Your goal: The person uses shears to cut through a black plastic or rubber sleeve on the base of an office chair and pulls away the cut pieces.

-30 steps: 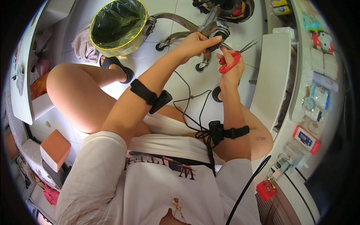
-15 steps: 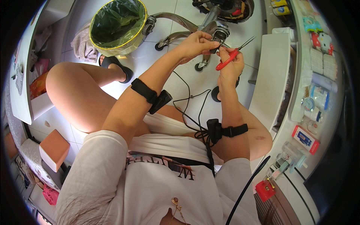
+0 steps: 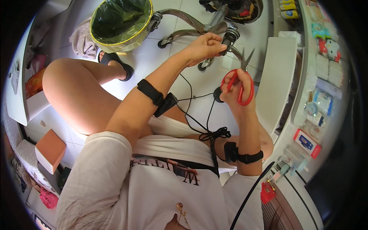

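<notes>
My right hand (image 3: 234,96) grips red-handled scissors (image 3: 242,82), blades parted and pointing up toward the white shelf edge. My left hand (image 3: 205,46) is raised further away, fingers pinched together near the scissor tips; whatever it pinches is too small to make out. Both forearms wear black strap bands with cables. I sit with a bare knee (image 3: 67,82) out to the left.
A bin (image 3: 120,23) lined with a green bag stands on the white tiled floor at top left. A wheeled chair base (image 3: 214,21) is beyond my hands. A white shelf (image 3: 278,76) with small packages runs along the right. An orange block (image 3: 50,149) lies lower left.
My right hand has drawn the scissors down and to the right, away from my left hand, and the blades have opened. The left hand stays raised and pinched.
</notes>
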Available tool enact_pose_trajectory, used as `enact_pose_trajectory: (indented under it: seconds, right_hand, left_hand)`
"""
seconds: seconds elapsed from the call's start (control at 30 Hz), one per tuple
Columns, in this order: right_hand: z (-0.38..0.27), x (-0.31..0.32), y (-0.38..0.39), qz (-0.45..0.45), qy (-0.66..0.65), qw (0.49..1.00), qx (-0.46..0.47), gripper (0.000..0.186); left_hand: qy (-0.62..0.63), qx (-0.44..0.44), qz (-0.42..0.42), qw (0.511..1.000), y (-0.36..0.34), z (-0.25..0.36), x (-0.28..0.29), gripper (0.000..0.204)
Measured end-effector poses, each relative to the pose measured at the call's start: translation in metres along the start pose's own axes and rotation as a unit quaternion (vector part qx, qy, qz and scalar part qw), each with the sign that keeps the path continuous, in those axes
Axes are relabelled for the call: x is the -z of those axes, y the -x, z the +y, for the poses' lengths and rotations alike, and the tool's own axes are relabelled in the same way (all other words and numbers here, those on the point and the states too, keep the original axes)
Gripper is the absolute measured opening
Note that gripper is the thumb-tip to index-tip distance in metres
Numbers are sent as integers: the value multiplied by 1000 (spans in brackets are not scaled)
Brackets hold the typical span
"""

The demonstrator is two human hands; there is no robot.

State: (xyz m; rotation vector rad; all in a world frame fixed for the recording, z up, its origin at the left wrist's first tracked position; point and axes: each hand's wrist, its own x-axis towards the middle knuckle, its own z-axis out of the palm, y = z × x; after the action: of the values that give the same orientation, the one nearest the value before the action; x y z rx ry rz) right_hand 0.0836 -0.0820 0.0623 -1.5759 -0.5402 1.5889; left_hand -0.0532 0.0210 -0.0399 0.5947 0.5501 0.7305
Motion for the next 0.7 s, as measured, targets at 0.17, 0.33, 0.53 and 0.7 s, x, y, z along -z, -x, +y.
enact_pose_trajectory:
  seconds: [0.17,0.33,0.53,0.7]
  right_hand:
    - [3,-6,4,-65,-22,996,-53,39]
    - [13,-13,4,-49,-56,995,-59,35]
    - [17,-16,-1,-18,-27,998,-51,38]
    - [11,-28,1,22,-80,992,-100,38]
  left_hand:
    - [17,7,-1,1000,-2,-3,-2,60]
    - [25,10,2,1000,-1,-3,-2,62]
    - [26,13,12,1000,-1,-3,-5,45]
    - [-18,0,21,1000,-1,-2,-3,53]
